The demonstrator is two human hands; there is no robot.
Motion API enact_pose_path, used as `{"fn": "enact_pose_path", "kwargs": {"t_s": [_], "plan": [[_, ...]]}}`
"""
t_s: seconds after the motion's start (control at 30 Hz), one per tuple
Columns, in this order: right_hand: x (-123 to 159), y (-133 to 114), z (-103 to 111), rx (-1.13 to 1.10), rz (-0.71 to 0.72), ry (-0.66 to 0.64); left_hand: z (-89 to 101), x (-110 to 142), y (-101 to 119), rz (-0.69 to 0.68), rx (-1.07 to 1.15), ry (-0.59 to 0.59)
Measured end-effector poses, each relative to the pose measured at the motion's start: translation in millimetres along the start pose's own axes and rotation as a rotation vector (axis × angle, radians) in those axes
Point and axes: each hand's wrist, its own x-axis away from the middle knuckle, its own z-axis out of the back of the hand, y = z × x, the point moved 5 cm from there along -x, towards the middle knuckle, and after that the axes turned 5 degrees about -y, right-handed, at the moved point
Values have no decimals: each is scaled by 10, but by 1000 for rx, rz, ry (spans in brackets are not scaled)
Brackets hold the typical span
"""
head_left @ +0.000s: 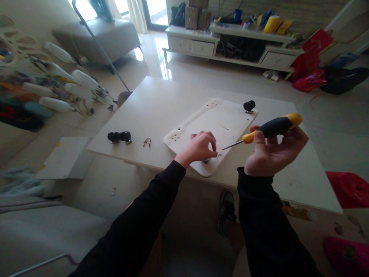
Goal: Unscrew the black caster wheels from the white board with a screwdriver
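Note:
A white rectangular board [221, 123] with rounded corners lies flat on the white table [161, 111]. One black caster wheel [249, 105] stands at its far right corner. My left hand [198, 146] rests on the board's near corner, fingers pinched on something small that I cannot make out. My right hand [273, 152] grips a screwdriver [271, 129] with a yellow and black handle, its metal tip pointing left toward the left hand's fingers. Both sleeves are black.
Two black caster wheels [119, 137] and a small pile of screws [147, 142] lie on the table's left part. A white TV cabinet [230, 42] stands at the back, red bags [309, 73] on the right floor, a grey sofa [100, 34] far left.

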Motion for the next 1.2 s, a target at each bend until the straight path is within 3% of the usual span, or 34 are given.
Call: {"fn": "enact_pose_path", "kwargs": {"t_s": [0.13,0.27,0.43,0.57,0.7,0.97,1.1,1.2], "plan": [[-7,11,58,-23,-30,29,417,49,-255,10,244,370],[31,42,92,-31,-98,36,845,353,-917,334,196,607],[85,6,124,-66,-109,50,1097,933,-1744,661,-21,580],[111,19,127,-61,-135,60,1093,1206,-2103,747,-174,503],[128,52,102,-40,-141,50,985,1237,-2203,755,-264,415],[142,69,62,-49,-145,41,867,1176,-2160,781,-364,321],[142,83,69,-59,-138,25,916,1082,-1975,691,-325,356],[139,80,67,-71,-130,8,891,1038,-1679,627,-237,425]]}}
